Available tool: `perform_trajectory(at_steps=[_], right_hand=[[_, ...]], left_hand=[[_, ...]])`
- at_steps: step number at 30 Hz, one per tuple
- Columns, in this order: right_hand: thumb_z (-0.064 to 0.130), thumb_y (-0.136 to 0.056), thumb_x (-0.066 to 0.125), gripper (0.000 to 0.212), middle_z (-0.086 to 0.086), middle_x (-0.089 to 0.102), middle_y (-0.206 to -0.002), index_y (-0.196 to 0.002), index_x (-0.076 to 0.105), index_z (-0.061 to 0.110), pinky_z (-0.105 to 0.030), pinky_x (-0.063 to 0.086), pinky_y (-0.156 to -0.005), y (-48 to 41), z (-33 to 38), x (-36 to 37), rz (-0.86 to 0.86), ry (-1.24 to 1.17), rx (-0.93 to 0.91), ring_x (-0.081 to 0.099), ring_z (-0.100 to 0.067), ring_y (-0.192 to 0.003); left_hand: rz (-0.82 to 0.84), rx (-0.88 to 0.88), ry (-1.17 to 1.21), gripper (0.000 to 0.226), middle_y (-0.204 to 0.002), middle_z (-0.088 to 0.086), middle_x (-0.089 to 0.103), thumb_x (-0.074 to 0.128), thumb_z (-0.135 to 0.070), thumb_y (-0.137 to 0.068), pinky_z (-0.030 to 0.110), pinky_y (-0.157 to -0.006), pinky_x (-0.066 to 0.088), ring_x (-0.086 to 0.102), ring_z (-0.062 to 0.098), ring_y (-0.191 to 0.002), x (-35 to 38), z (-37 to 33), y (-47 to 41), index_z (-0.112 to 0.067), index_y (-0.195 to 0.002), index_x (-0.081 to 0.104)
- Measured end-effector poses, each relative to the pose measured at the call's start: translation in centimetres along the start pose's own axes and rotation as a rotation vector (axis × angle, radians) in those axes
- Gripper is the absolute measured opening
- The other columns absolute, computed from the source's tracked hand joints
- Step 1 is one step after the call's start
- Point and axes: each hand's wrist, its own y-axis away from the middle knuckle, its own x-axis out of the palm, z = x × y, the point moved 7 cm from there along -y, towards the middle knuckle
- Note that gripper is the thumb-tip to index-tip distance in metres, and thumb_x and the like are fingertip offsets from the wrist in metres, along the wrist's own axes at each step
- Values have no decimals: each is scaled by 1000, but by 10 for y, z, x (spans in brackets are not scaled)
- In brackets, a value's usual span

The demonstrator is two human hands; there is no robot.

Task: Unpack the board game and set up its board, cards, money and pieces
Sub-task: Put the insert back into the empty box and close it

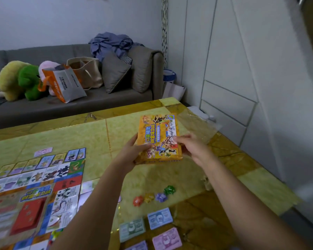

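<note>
the step in hand looks like dealing with the game box (158,139) itself: both hands hold it up in front of the person, lid face upward, and a shadow on the table (116,134) under it suggests it is lifted clear of the surface

most of the setup seems done already. the board (34,195) lies flat well to the left of the left hand (132,152), with a row of cards (43,161) along its far edge. four coloured pieces (153,196), red, yellow, purple and green, sit in a loose line between the forearms, nearer the person than the hands. closer still, under the forearms, are stacks of money: a green stack (132,230), a blue stack (159,218) and a pink stack (167,239)

a sheet of clear plastic wrap (197,127) lies just beyond the right hand (192,147)

whether anything remains inside the box cannot be told from here. the next move probably calls for either opening it to check or setting it down away from the play area, on the bare table ahead of the hands, without brushing the pieces below

pose: both forearms reach forward and converge on the box. the left hand grips its left edge, thumb laid over the printed face and fingers underneath. the right hand pinches the right edge, fingertips curled onto the top, wrist angled inward
</note>
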Motion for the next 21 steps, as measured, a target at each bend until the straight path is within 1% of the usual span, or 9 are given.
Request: perform_trajectory(at_steps=[2, 3, 7, 9, 13, 16, 18, 20, 21], right_hand=[[22, -84, 69, 12, -8, 72, -94, -92, 66, 12, -35, 52, -80, 18, 6, -33, -35, -74, -32, 66, -21, -82], [24, -83, 70, 14, -8, 72, -94, -92, 68, 12, -33, 52, -78, 30, 6, -57, -74, -87, -52, 65, -20, -82], [20, -85, 67, 7, 4, 67, -62, -83, 63, 14, -15, 36, -41, 71, -13, -126, -199, -155, -49, 51, -8, -49], [11, -88, 63, 9, 4, 58, -55, -82, 56, 12, -13, 33, -35, 89, -27, -159, -279, -243, -11, 45, -3, -39], [8, -92, 58, 4, -2, 55, -62, -89, 55, 9, -13, 35, -32, 121, -56, -212, -438, -213, 59, 45, -1, -33], [8, -93, 57, 12, -8, 59, -66, -105, 55, 7, -14, 39, -31, 138, -82, -233, -535, -166, 129, 49, -5, -30], [11, -93, 58, 20, -10, 59, -71, -110, 56, 3, -18, 42, -32, 148, -90, -236, -570, -122, 165, 53, -12, -33], [18, -89, 65, 27, -11, 60, -74, -108, 60, 0, -25, 50, -43, 161, -87, -238, -634, 74, 187, 59, -22, -49], [22, -87, 69, 31, -12, 60, -79, -108, 60, 1, -30, 52, -55, 167, -81, -238, -668, 234, 195, 61, -27, -63]], left_hand=[[97, 37, -29, 58, -99, 5, 74, 67, 1, -81, 29, -55, 57, 72, 21, -71, 23, -10, 7, -28, -128, 51], [146, 46, -62, 58, -98, 6, 74, 69, 0, -80, 29, -58, 58, 71, 21, -72, 40, -12, 11, -28, -128, 52], [257, 78, -117, 53, -93, 4, 74, 71, -4, -80, 24, -58, 56, 69, 15, -67, 106, -10, 28, -18, -130, 56], [261, 70, -199, 44, -90, 0, 71, 66, -14, -87, 20, -54, 51, 65, 8, -65, 132, 3, 34, -16, -130, 56], [286, 87, -669, 61, -130, 8, 55, 75, -21, -81, 25, -81, 44, 57, 17, -105, 158, 52, 43, -16, -136, 50], [351, 166, -991, 73, -135, 10, 53, 79, -11, -74, 19, -89, 39, 52, 23, -121, 166, 85, 49, -14, -139, 46], [371, 212, -1092, 79, -135, 9, 54, 79, -11, -70, 25, -99, 41, 51, 23, -125, 170, 97, 51, -18, -141, 44], [354, 230, -1158, 85, -138, 11, 52, 80, -15, -68, 34, -103, 41, 49, 27, -126, 172, 103, 51, -22, -143, 40], [336, 227, -1178, 86, -139, 12, 49, 79, -17, -69, 36, -104, 41, 47, 28, -127, 171, 103, 51, -22, -144, 38]])
